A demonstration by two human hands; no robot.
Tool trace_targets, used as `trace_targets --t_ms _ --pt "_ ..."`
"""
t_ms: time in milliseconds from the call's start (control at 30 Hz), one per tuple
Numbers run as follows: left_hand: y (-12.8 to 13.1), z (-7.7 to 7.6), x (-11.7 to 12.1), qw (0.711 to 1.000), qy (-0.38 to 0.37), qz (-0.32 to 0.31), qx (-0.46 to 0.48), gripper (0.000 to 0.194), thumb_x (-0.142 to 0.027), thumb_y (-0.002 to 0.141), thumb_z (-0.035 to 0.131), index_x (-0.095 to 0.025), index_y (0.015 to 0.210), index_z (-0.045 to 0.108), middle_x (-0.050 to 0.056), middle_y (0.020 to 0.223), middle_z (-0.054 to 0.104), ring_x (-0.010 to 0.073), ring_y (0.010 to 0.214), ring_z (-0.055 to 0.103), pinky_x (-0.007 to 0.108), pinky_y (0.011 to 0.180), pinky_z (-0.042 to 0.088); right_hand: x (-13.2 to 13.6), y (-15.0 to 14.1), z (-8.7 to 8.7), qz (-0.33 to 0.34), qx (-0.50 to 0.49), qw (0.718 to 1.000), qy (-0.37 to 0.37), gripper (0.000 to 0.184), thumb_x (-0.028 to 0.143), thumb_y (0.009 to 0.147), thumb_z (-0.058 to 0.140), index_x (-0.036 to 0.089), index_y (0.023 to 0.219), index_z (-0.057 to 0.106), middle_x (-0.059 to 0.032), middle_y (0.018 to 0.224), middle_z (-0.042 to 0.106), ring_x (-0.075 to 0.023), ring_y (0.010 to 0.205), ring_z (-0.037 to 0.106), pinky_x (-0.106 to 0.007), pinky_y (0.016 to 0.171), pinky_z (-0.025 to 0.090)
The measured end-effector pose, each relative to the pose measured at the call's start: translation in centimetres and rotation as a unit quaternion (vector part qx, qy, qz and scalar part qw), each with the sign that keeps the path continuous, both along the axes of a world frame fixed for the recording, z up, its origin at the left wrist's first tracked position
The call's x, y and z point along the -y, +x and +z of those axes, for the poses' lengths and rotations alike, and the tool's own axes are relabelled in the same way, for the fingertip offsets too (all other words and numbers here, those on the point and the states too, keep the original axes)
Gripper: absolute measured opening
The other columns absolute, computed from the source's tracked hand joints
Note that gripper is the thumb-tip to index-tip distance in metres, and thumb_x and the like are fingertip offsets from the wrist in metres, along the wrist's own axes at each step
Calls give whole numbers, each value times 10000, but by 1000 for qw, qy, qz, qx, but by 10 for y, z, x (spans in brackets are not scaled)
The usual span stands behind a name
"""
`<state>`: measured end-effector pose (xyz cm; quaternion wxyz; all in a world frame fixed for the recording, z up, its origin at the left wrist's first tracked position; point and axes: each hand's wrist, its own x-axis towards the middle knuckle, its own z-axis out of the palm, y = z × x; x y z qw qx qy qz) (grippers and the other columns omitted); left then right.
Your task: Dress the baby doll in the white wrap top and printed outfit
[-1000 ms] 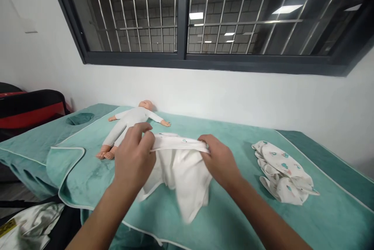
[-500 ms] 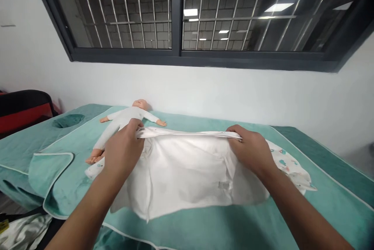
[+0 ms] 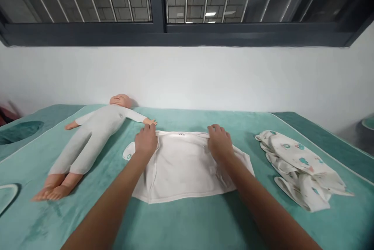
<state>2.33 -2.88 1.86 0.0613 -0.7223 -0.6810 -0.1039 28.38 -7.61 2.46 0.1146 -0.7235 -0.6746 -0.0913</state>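
Observation:
A white baby shirt [image 3: 184, 168] lies spread on the green cover [image 3: 187, 226] in front of me. A small tag-like print shows at the middle of its far edge, and a patterned bit of cloth sticks out at its left. My left hand [image 3: 147, 140] is closed on the far left corner of the shirt. At the far right corner, my right hand [image 3: 219, 142] pinches the same edge. To the left lies a baby doll [image 3: 97, 133] in a white suit, on its back, with one of its hands just beyond my left hand.
A crumpled baby garment [image 3: 304, 166] with a coloured print lies to the right. Behind the bed stands a white wall [image 3: 187, 78] below a dark window frame [image 3: 204, 35] with metal bars. A round hollow [image 3: 20, 132] shows in the cover at far left.
Both hands have lowered the shirt from the air onto the cover, farther from me. My view has tilted down and shifted, so the doll and printed garment show more fully.

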Motion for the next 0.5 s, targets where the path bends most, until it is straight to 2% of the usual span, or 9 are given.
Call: trace_targets --t_ms 100,167,200,267,367,500 --pt "11 -25 7 995 97 -29 1 370 -122 858 434 -135 1210 548 189 1280 549 338 1166 512 466 918 424 3 -27 -22 155 -51 984 69 397 104 893 400 137 1254 562 -128 1369 513 -250 1275 440 -398 1099 332" --pt "18 -34 16 984 151 -85 38 365 -94 867 428 -153 1200 562 152 1285 556 304 1198 493 448 985 402 7 -43 -33 223 -102 969 38 397 156 930 386 169 1295 540 -87 1356 540 -196 1274 453 -340 1099 349" --pt "22 -37 20 978 158 -117 63 363 -79 873 413 -165 1190 569 129 1259 577 273 1179 509 413 988 410 7 -48 -38 229 -121 966 9 402 189 942 388 171 1319 524 -81 1362 542 -189 1281 453 -338 1098 354" --pt "28 -40 26 974 124 -157 102 341 -73 886 396 -188 1136 597 89 1161 631 228 1087 565 358 932 451 5 -54 -46 198 -133 970 -48 441 268 952 407 139 1367 483 -101 1420 498 -215 1345 402 -384 1133 312" --pt "34 -45 28 981 48 -160 94 302 -123 914 390 -200 1092 622 72 1144 647 233 1042 592 372 889 477 -4 -51 -52 131 -109 981 -90 535 362 958 405 87 1417 426 -135 1510 383 -258 1417 303 -447 1172 220" --pt "34 -49 27 990 58 -108 69 397 -226 944 392 -149 1318 503 123 1314 566 286 1200 518 432 969 452 -10 -45 -52 63 -63 993 -74 606 412 961 371 97 1478 341 -110 1576 251 -282 1434 257 -481 1153 231"
